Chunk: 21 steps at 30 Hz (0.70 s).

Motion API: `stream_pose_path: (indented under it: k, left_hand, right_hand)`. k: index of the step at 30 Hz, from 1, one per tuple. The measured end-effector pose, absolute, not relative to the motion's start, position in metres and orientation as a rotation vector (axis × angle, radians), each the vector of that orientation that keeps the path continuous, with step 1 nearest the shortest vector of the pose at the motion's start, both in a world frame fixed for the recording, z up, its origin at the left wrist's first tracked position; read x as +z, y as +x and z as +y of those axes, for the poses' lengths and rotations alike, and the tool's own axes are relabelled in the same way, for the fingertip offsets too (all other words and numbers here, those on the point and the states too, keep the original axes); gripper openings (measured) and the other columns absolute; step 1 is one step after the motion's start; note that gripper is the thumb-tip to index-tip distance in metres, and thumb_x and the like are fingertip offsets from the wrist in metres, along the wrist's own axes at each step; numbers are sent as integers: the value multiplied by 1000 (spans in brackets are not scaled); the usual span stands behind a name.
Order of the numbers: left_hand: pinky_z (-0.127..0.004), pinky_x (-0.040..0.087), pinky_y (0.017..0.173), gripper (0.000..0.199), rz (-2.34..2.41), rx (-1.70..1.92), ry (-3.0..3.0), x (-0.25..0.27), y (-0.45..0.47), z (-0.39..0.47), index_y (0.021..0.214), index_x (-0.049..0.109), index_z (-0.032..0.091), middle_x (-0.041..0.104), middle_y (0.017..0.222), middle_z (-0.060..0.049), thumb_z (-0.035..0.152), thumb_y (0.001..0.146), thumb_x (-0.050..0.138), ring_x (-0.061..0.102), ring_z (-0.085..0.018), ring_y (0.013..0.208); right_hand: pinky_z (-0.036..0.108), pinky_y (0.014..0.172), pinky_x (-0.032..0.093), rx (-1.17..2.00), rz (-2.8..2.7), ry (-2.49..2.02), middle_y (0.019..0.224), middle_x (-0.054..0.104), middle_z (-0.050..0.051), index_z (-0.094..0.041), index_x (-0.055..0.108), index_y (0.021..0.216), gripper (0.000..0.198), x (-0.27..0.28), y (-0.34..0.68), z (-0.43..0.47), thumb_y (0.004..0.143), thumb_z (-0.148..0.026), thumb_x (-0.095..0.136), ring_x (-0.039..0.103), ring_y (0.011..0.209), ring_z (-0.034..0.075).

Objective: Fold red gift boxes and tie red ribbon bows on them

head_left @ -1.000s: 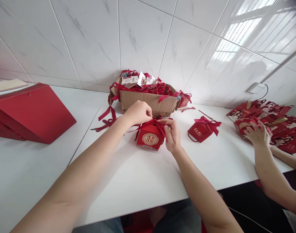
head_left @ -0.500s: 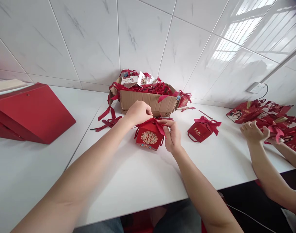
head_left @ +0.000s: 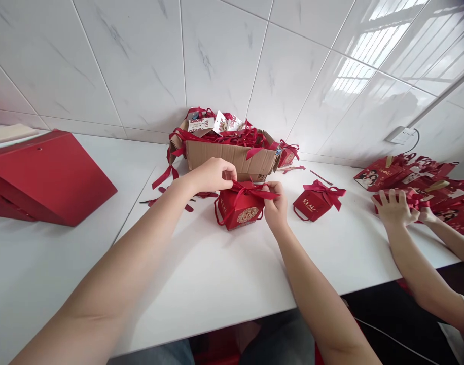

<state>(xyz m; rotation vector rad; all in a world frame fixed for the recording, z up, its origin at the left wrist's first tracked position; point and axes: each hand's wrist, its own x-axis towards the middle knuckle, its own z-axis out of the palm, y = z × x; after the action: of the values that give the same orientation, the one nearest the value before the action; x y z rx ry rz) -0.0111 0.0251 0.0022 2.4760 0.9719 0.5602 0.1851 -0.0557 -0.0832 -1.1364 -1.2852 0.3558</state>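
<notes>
Bare white table [head_left: 201,284] lies open in front of me, from the near edge up to the small red box [head_left: 242,205] under my hands — room to pull back either way. Just behind it the cardboard box [head_left: 232,154] heaped with ribbons blocks any reach toward the wall. On my right a finished red box [head_left: 316,201] stands near, and farther off a co-worker's hand [head_left: 395,208] and red bags [head_left: 425,182] crowd that end. Left, past an open stretch, lies a large red carton [head_left: 52,177].

So between my two hands there's one small red gift box [head_left: 241,205], one more finished gift box [head_left: 316,201] just right of them, one cardboard carton [head_left: 232,154] of ribbons behind, and one big red folded stack [head_left: 49,175] far left.
</notes>
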Motion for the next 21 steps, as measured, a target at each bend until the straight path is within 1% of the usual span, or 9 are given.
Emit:
stream_pose_path:
  k: [2,4,7,10,13,15,17,19,21]
  left_hand:
    - [-25,44,59,16,951,530,2474,6,-12,23,80,68,23,70,85,0,27,70,55,59,-13,67]
    - [-25,44,58,15,954,495,2461,8,-11,21,80,66,23,69,88,0,28,71,55,58,-13,64]
    - [-26,43,55,17,997,440,2424,10,-11,18,85,64,24,68,87,0,31,73,55,57,-13,60]
    - [-25,43,54,19,1026,414,2400,12,-13,17,88,63,24,68,88,-1,34,74,56,58,-13,62]
    - [-25,44,53,22,1023,350,2389,13,-15,17,93,62,25,68,95,-1,32,72,57,59,-14,64]
    - [-25,47,58,26,1008,369,2386,13,-16,17,96,63,26,68,100,0,27,71,57,61,-15,71]
    - [-26,49,65,25,1032,467,2367,12,-14,16,97,64,26,69,101,-1,27,73,55,62,-16,78]
    - [-27,49,67,22,1065,588,2343,12,-9,13,94,66,24,69,99,-2,32,79,53,62,-17,80]
    - [-27,48,68,25,1037,660,2363,12,-2,7,90,68,22,69,98,-3,39,83,52,62,-16,79]
  right_hand:
    - [29,65,45,423,-1236,-1154,77,62,1,-21,51,88,22,-81,186,-55,89,-44,52,57,71,16]
    - [29,66,45,470,-1211,-1152,78,62,1,-21,52,88,24,-80,187,-54,87,-45,53,57,73,16]
    - [28,68,45,502,-1192,-1138,80,63,1,-21,54,88,24,-79,187,-54,87,-45,55,58,76,16]
    - [28,68,44,518,-1181,-1117,81,64,0,-22,54,88,24,-78,186,-55,86,-46,57,58,77,15]
    - [29,71,46,542,-1124,-1064,83,65,1,-22,54,92,27,-75,185,-56,86,-48,55,61,79,15]
    - [30,74,47,552,-1056,-1031,82,66,1,-22,54,93,30,-72,186,-56,88,-51,50,62,79,16]
    - [30,73,46,536,-989,-1044,77,65,1,-21,55,85,34,-70,191,-55,89,-53,46,61,76,15]
    - [28,68,45,513,-941,-1087,68,60,1,-20,54,71,41,-68,198,-53,89,-55,45,57,68,14]
    - [27,62,43,529,-943,-1122,62,54,0,-19,52,60,48,-66,205,-52,87,-58,45,51,60,13]
